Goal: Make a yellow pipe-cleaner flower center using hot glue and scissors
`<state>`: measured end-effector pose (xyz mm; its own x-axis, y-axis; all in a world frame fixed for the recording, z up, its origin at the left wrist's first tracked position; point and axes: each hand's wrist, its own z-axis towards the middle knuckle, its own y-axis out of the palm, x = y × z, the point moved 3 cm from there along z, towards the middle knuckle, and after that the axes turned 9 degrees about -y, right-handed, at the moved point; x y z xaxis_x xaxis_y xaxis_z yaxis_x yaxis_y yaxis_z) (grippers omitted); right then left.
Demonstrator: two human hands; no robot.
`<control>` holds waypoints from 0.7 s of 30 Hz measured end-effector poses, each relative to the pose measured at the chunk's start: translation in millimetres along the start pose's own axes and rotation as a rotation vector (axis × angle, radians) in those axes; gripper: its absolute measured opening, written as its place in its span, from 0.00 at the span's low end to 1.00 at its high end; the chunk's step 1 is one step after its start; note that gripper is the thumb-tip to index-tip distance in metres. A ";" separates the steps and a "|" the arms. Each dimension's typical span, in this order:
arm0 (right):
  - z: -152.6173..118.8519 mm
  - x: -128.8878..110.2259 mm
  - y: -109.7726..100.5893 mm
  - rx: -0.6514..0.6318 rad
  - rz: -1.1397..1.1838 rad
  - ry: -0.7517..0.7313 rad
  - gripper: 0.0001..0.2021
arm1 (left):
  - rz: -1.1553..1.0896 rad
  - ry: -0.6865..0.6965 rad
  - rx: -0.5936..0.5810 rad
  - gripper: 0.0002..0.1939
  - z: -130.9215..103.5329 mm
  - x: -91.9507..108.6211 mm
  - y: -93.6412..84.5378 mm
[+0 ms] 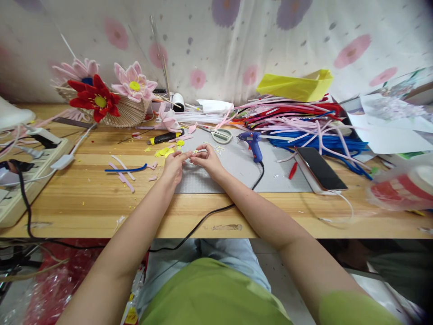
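Note:
Over the left part of the grey cutting mat (233, 176), my left hand (173, 168) and my right hand (209, 161) meet at the fingertips. Both are closed in a pinch around something small and pale, mostly hidden by the fingers. Just behind them lie thin pale yellow strips (219, 149) in a loose pile. Yellow scraps (165, 151) and a round yellow disc (180, 143) are beside my left hand. Scissors (220, 135) with pale handles rest behind my right hand. To its right is a blue glue gun (252, 143), its black cord trailing forward.
Fuzzy-stem flowers, one red (98, 100) and some pink, stand back left. Bundled pipe cleaners (297, 117) fill the back right. A phone (321, 168), plastic cup (404, 186), power strip (37, 180), utility knife (165, 136) and blue stem piece (126, 169) surround the mat.

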<state>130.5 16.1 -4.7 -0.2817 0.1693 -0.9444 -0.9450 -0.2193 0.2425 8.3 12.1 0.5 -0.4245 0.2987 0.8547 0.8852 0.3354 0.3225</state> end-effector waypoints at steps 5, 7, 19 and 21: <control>1.6 2.9 -0.6 0.019 -0.007 0.017 0.22 | 0.015 0.007 0.014 0.27 -0.2 -1.3 1.2; 2.0 3.4 -0.8 0.023 -0.006 0.021 0.22 | 0.014 0.006 0.024 0.27 -0.7 -1.2 1.6; 3.0 7.2 -2.1 0.045 0.003 0.032 0.21 | -0.011 -0.015 -0.047 0.26 -3.7 0.4 3.7; 2.8 6.8 -1.9 0.043 0.015 0.031 0.21 | -0.010 -0.021 -0.045 0.25 -4.6 0.6 3.9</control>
<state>130.0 20.3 -10.9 -0.2917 0.1365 -0.9467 -0.9470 -0.1804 0.2657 12.4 9.5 4.1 -0.4368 0.3146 0.8428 0.8884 0.2977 0.3493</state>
